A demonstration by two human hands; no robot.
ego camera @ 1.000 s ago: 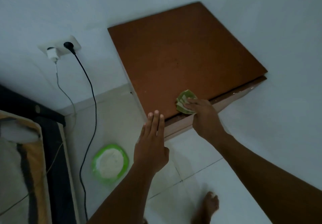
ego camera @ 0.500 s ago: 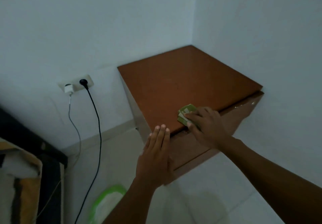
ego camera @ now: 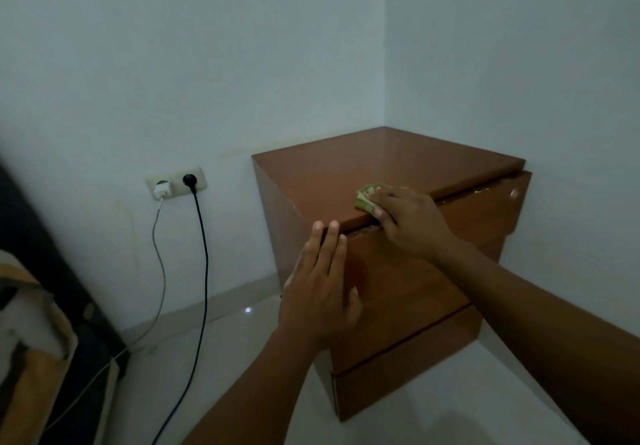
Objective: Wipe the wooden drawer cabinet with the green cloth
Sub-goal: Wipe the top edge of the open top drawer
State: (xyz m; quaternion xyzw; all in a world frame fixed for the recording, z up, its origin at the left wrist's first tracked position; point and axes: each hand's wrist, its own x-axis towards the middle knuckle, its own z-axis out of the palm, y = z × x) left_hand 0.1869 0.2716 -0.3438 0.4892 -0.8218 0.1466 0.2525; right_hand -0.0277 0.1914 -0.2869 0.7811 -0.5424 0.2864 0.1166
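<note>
Barely shifted since half a second back: folded green cloth, still sitting on the front edge of the top of the brown wooden drawer cabinet, closer to the front left corner than the right. Gripped and pressed down by the right hand, fingers bent over it, thumb side hanging off the edge above the gap over the top drawer. Crept up a bit: left hand, flat, fingers straight and together, holding nothing, fingertips reaching the front edge near the left corner, palm in front of the top drawer. Can't tell if actually touching the wood. Small pale knob near the right end of that drawer front. Cabinet tucked right into the corner of two white walls. Further left on the wall, white double socket with a white charger and a black plug, cables dropping toward the pale floor. Dark bed frame at far left.
</note>
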